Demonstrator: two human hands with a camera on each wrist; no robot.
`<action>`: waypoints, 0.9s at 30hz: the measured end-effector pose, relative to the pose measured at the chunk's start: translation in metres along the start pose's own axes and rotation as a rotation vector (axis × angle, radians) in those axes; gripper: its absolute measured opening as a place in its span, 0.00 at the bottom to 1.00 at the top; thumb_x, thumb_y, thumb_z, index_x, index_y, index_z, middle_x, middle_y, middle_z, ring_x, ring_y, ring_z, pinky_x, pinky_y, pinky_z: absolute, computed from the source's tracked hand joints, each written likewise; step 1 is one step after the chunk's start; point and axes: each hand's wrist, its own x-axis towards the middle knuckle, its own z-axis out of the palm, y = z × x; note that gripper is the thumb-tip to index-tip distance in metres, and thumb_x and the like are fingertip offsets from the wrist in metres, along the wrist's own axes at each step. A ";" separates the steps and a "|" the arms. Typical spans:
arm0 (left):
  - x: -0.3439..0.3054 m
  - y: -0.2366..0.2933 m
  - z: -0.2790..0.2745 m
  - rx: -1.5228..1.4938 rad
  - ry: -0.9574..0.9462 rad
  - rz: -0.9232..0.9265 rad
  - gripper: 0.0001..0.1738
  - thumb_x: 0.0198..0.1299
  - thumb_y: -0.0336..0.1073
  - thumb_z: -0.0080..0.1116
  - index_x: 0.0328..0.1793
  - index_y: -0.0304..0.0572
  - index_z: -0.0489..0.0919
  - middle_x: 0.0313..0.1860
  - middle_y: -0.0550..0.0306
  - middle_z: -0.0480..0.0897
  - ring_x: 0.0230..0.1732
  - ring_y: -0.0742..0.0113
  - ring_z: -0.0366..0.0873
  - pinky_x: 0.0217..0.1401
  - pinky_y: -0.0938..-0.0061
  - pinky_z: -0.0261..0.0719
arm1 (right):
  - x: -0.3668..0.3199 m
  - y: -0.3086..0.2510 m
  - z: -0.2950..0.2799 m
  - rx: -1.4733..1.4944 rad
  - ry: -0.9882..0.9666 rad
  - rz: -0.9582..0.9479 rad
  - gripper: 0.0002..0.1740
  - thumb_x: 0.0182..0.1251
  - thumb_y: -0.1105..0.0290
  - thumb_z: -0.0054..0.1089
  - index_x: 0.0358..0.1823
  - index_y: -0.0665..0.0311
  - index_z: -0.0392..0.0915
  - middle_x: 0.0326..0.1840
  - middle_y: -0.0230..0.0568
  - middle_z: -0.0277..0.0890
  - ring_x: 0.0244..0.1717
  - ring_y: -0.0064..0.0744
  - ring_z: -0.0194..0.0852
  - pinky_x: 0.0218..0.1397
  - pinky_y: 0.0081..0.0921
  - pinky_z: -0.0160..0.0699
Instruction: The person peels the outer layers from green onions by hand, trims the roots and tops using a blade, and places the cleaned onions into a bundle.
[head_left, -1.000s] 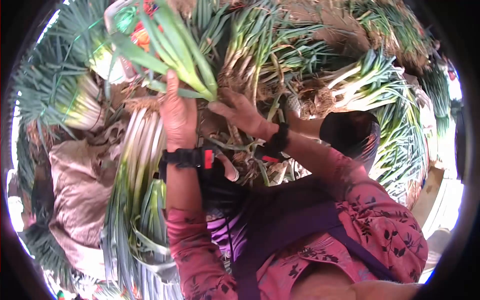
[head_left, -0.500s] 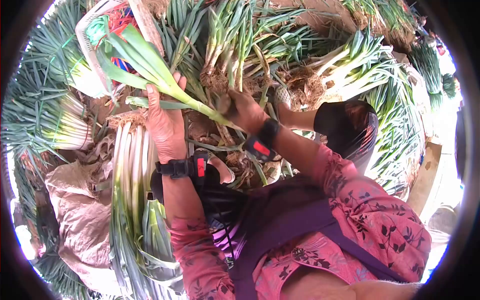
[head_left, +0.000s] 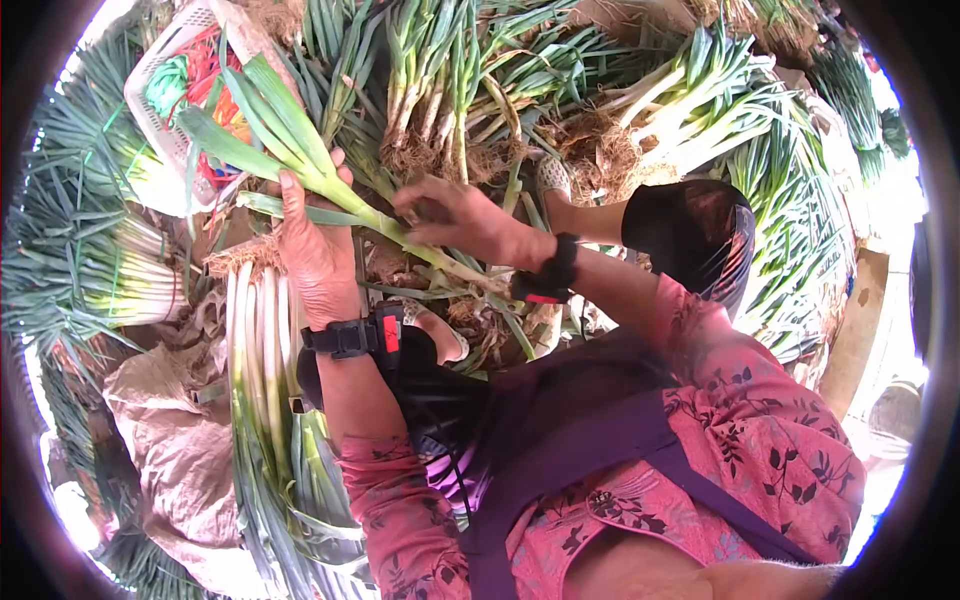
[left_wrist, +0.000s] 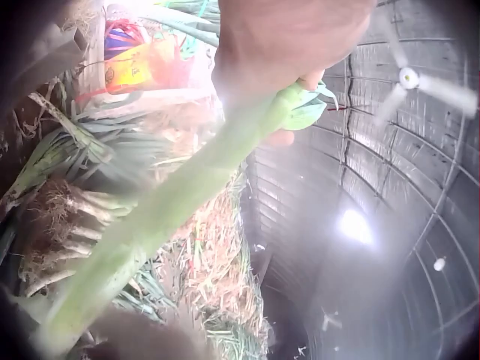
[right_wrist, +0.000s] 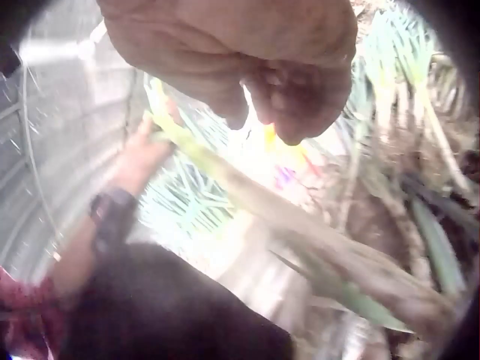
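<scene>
My left hand [head_left: 318, 260] grips a single leek [head_left: 385, 224] near the base of its broad green leaves. The stalk slants down to the right, toward its lower end near my right wrist. My right hand [head_left: 472, 218] is beside the stalk, its fingers bent and spread from the thumb, with nothing between them. In the right wrist view, the bent fingers hang over the pale leek stalk [right_wrist: 285, 217]. The left wrist view has the green stalk [left_wrist: 157, 206] running away from the left hand [left_wrist: 289, 45].
A bundle of long leeks [head_left: 262, 340] lies beside my left forearm, near a crumpled tan sack [head_left: 185, 420]. A white plastic basket [head_left: 140, 92] holds coloured strings. Loose leeks with roots [head_left: 430, 90] lie ahead, more leeks [head_left: 690, 110] to the right, tied bundles [head_left: 130, 275] at left.
The leek's stalk has come to slant down to the right. My right hand has moved along it, then back up toward the left hand, its fingers off the stalk. The left hand keeps its grip.
</scene>
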 end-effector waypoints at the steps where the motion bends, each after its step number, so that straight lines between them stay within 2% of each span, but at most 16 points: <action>1: -0.001 -0.002 0.003 -0.019 0.014 -0.014 0.27 0.67 0.44 0.53 0.68 0.39 0.66 0.62 0.51 0.74 0.55 0.58 0.76 0.57 0.65 0.78 | 0.008 -0.006 0.003 -0.055 -0.001 -0.012 0.16 0.61 0.71 0.64 0.48 0.65 0.72 0.41 0.42 0.76 0.43 0.25 0.77 0.46 0.27 0.76; 3: 0.000 -0.005 0.007 -0.040 0.026 -0.020 0.25 0.68 0.43 0.52 0.67 0.41 0.66 0.58 0.50 0.76 0.54 0.57 0.78 0.55 0.65 0.79 | 0.015 -0.006 0.005 -0.114 -0.006 -0.021 0.15 0.60 0.72 0.65 0.47 0.64 0.72 0.41 0.41 0.76 0.42 0.27 0.78 0.45 0.27 0.76; 5: 0.000 -0.007 0.007 -0.065 0.047 -0.020 0.23 0.69 0.42 0.51 0.67 0.42 0.66 0.55 0.50 0.77 0.52 0.56 0.79 0.52 0.65 0.80 | 0.018 0.000 0.006 -0.284 -0.025 -0.186 0.14 0.58 0.73 0.64 0.43 0.64 0.71 0.39 0.40 0.74 0.40 0.34 0.78 0.43 0.27 0.77; 9: 0.002 -0.004 0.005 -0.023 0.130 -0.014 0.24 0.68 0.42 0.52 0.66 0.41 0.67 0.54 0.50 0.78 0.49 0.59 0.79 0.51 0.67 0.80 | 0.004 -0.010 0.014 -0.568 0.005 -0.213 0.13 0.55 0.75 0.64 0.41 0.62 0.71 0.37 0.39 0.73 0.40 0.41 0.77 0.44 0.31 0.77; 11: 0.003 0.000 0.001 -0.017 0.182 0.005 0.24 0.68 0.42 0.53 0.65 0.39 0.67 0.53 0.49 0.78 0.47 0.60 0.79 0.51 0.67 0.80 | -0.009 -0.018 0.011 -0.792 -0.114 -0.658 0.13 0.54 0.76 0.63 0.39 0.61 0.71 0.38 0.39 0.73 0.40 0.44 0.77 0.43 0.34 0.77; 12: 0.004 0.007 -0.006 -0.019 0.177 0.035 0.24 0.67 0.42 0.54 0.65 0.38 0.68 0.51 0.47 0.78 0.46 0.61 0.79 0.50 0.69 0.80 | -0.010 -0.021 0.013 -0.792 -0.121 -0.658 0.13 0.54 0.76 0.63 0.39 0.61 0.71 0.38 0.39 0.73 0.40 0.44 0.77 0.43 0.34 0.77; 14: 0.005 0.013 -0.015 -0.027 0.173 0.065 0.25 0.67 0.42 0.55 0.64 0.37 0.68 0.50 0.46 0.79 0.44 0.62 0.79 0.50 0.70 0.80 | -0.013 -0.027 0.017 -0.411 -0.039 -0.621 0.11 0.56 0.76 0.63 0.37 0.60 0.70 0.38 0.39 0.73 0.42 0.43 0.77 0.45 0.34 0.77; 15: 0.006 0.015 -0.017 -0.084 0.158 0.093 0.25 0.66 0.43 0.56 0.64 0.36 0.68 0.48 0.45 0.79 0.43 0.62 0.78 0.49 0.71 0.80 | -0.017 -0.023 0.024 -0.137 0.105 -0.409 0.10 0.59 0.77 0.61 0.37 0.61 0.69 0.39 0.40 0.72 0.45 0.41 0.76 0.48 0.33 0.76; 16: 0.006 0.017 -0.017 -0.140 0.144 0.122 0.26 0.66 0.44 0.57 0.63 0.34 0.68 0.47 0.44 0.79 0.43 0.63 0.78 0.49 0.72 0.80 | -0.021 -0.019 0.025 -0.136 0.101 -0.411 0.10 0.59 0.77 0.61 0.37 0.61 0.69 0.39 0.40 0.72 0.45 0.41 0.76 0.48 0.33 0.76; 18: 0.006 0.023 -0.022 -0.111 0.202 0.151 0.27 0.64 0.45 0.59 0.63 0.35 0.69 0.46 0.45 0.79 0.41 0.63 0.78 0.48 0.72 0.80 | -0.037 -0.007 0.019 0.096 0.029 -0.121 0.09 0.63 0.76 0.58 0.42 0.64 0.69 0.40 0.42 0.72 0.46 0.39 0.73 0.48 0.32 0.73; 19: 0.007 0.030 -0.031 -0.089 0.161 0.202 0.28 0.63 0.45 0.60 0.63 0.36 0.69 0.47 0.45 0.79 0.42 0.62 0.78 0.49 0.71 0.80 | -0.052 0.003 0.010 -0.249 -0.119 -0.132 0.11 0.65 0.76 0.53 0.48 0.65 0.70 0.41 0.44 0.72 0.44 0.40 0.74 0.49 0.31 0.73; 21: 0.009 0.046 -0.052 -0.146 0.084 0.208 0.30 0.61 0.46 0.61 0.64 0.38 0.69 0.49 0.45 0.79 0.45 0.60 0.78 0.49 0.69 0.80 | -0.094 0.067 0.004 -0.472 -0.086 -0.013 0.14 0.67 0.74 0.50 0.52 0.68 0.69 0.38 0.46 0.72 0.41 0.42 0.74 0.47 0.34 0.74; 22: 0.005 0.042 -0.046 -0.152 0.087 0.212 0.30 0.61 0.46 0.61 0.64 0.38 0.69 0.49 0.45 0.79 0.45 0.60 0.78 0.49 0.69 0.80 | -0.116 0.109 -0.013 -0.436 -0.295 0.335 0.16 0.66 0.72 0.49 0.54 0.68 0.70 0.38 0.50 0.73 0.41 0.45 0.76 0.47 0.39 0.74; 24: -0.003 0.032 -0.031 -0.013 0.249 0.220 0.30 0.62 0.46 0.61 0.65 0.38 0.68 0.50 0.47 0.78 0.48 0.59 0.78 0.49 0.67 0.79 | -0.120 0.118 -0.025 -0.603 -0.447 0.446 0.14 0.64 0.71 0.50 0.49 0.66 0.74 0.37 0.51 0.76 0.42 0.49 0.78 0.45 0.42 0.76; 26: -0.004 0.026 -0.032 0.028 0.189 0.201 0.30 0.63 0.45 0.60 0.66 0.38 0.67 0.51 0.48 0.77 0.47 0.57 0.79 0.47 0.64 0.79 | -0.127 0.128 -0.025 -0.807 -0.616 0.419 0.12 0.63 0.71 0.48 0.43 0.66 0.78 0.38 0.52 0.79 0.42 0.51 0.80 0.43 0.42 0.78; 27: -0.008 0.023 -0.028 0.056 0.242 0.174 0.29 0.63 0.44 0.60 0.66 0.38 0.67 0.51 0.47 0.78 0.46 0.56 0.79 0.45 0.64 0.79 | -0.141 0.142 -0.028 -0.944 -0.653 0.528 0.13 0.63 0.70 0.47 0.43 0.67 0.79 0.40 0.50 0.80 0.45 0.50 0.80 0.44 0.43 0.79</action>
